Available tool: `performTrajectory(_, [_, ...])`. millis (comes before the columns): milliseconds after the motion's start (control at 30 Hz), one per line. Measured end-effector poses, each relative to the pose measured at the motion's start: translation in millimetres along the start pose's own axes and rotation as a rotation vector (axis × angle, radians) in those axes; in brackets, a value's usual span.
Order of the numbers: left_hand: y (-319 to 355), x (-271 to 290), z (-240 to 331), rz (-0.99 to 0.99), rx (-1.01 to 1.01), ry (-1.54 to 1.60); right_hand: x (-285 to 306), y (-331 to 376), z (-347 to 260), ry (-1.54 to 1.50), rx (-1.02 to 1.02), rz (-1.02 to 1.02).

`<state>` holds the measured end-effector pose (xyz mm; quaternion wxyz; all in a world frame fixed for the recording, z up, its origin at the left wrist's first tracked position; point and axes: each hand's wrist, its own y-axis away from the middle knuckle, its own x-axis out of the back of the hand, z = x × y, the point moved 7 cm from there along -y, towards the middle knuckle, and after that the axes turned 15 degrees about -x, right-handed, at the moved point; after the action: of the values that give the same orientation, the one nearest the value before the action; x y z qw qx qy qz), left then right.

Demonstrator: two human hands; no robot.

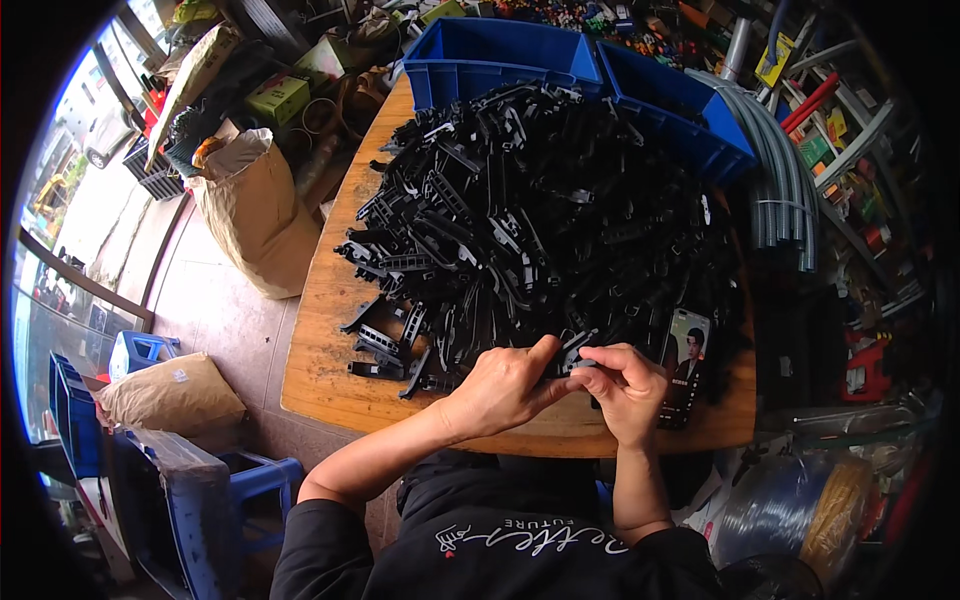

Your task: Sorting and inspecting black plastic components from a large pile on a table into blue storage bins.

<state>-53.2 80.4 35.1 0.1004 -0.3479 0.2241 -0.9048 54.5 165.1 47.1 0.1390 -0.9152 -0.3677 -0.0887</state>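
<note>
Both hands meet close to the table's near edge, over a small black plastic part (577,360). My left hand (498,388) is closed on one end, with its thumb and forefinger reaching to the right. The fingertips of my right hand (628,388) pinch the other end. Much of the part is hidden by the fingers, so its exact kind cannot be made out. Beyond the hands spreads a large heap of black plastic parts (500,220), many long and narrow with slotted or ladder-like sides. A few similar pieces (380,342) lie at the heap's near left edge.
The wooden table (325,320) carries the heap. A lit phone (687,362) lies right of my hands. Two blue bins (500,78) (690,140) stand at the back. Left are a paper sack (255,215) and a blue stool (262,490); right, grey hoses (785,200) and coiled tubing (780,505).
</note>
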Motion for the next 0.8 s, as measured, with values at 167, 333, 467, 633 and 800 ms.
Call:
performTrajectory(167, [-1, 2, 6, -0.042, -0.049, -0.153, 2, 4, -1, 0.055, 0.107, 0.07])
performTrajectory(333, [-3, 1, 7, -0.077, -0.042, -0.195, 2, 6, 9, 0.032, 0.073, 0.098])
performTrajectory(467, [3, -3, 4, -0.002, -0.045, -0.05, 2, -5, 6, -0.199, -0.035, 0.01])
performTrajectory(633, [6, -8, 4, 0.004, -0.012, 0.092, -6, -3, 24, -0.274, -0.201, -0.242])
performTrajectory(800, [8, -8, 7, 0.068, -0.079, 0.118, -2, -2, 19, -0.208, -0.109, -0.192])
